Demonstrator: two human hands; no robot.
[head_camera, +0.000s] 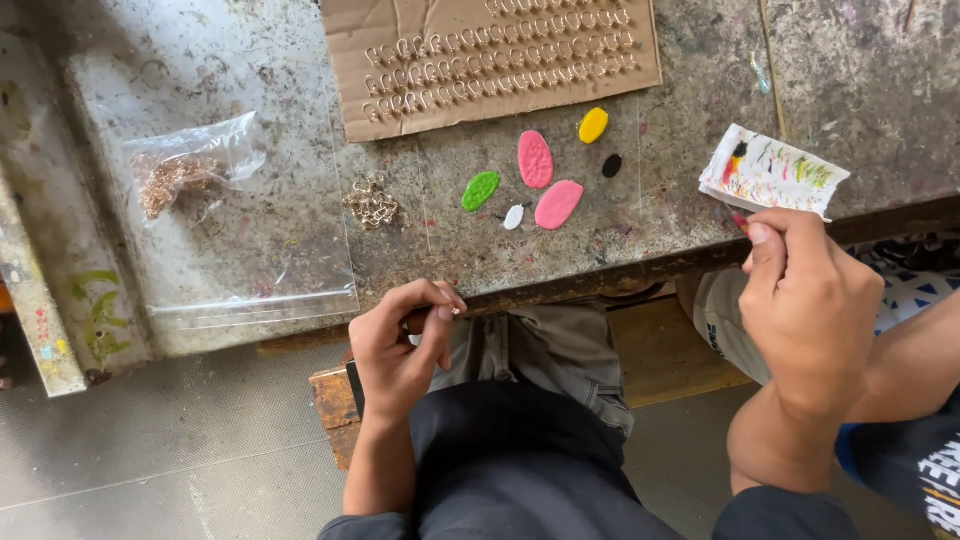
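Brush (741, 222) in right hand (808, 305), tip up-left

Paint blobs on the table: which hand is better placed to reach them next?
Probably the right hand: it pinches a thin brush-like tool beside the paint-streaked paper, not far from the paint blobs. The left hand pinches a small piece below the table edge.

I see a rough, stained stone-like worktop (250, 230), creased matt cardboard (480, 60), a glossy clear plastic bag (195, 165), shiny metal hooks (371, 203), paint-streaked paper (772, 172).
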